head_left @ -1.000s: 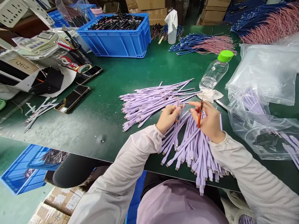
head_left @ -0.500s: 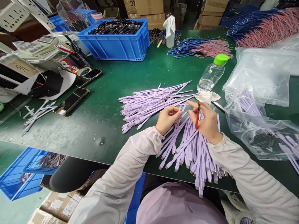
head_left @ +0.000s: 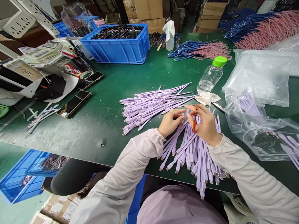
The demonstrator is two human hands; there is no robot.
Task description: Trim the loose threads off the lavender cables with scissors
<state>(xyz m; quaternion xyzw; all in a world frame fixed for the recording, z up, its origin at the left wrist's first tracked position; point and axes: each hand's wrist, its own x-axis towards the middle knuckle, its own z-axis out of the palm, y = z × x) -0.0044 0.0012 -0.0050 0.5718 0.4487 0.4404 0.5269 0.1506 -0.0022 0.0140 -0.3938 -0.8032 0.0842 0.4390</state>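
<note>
My left hand [head_left: 171, 122] pinches the end of a lilac flat cable [head_left: 187, 114] between thumb and fingers. Close beside it, my right hand [head_left: 206, 124] is closed around a small orange-handled tool [head_left: 194, 124] that looks like nippers; its tip is hard to make out. The fingertips of both hands nearly meet at the cable end. Below the hands, a fanned pile of lilac cables [head_left: 187, 152] lies with metal plugs toward the table's front edge. A second lilac cable pile [head_left: 147, 109] is spread left of my hands.
A clear bottle with a green cap [head_left: 210, 76] stands behind a white cloth [head_left: 206, 98]. Plastic bags [head_left: 259, 77] lie to the right. Farther back are a blue crate [head_left: 116, 49] and blue-and-pink cables [head_left: 198, 49]. Phones [head_left: 74, 103] lie at left.
The right hand has shifted slightly left, closer to the left hand, and the orange-handled tool has turned a little. The left hand stays about where it was. The view has shifted slightly.
</note>
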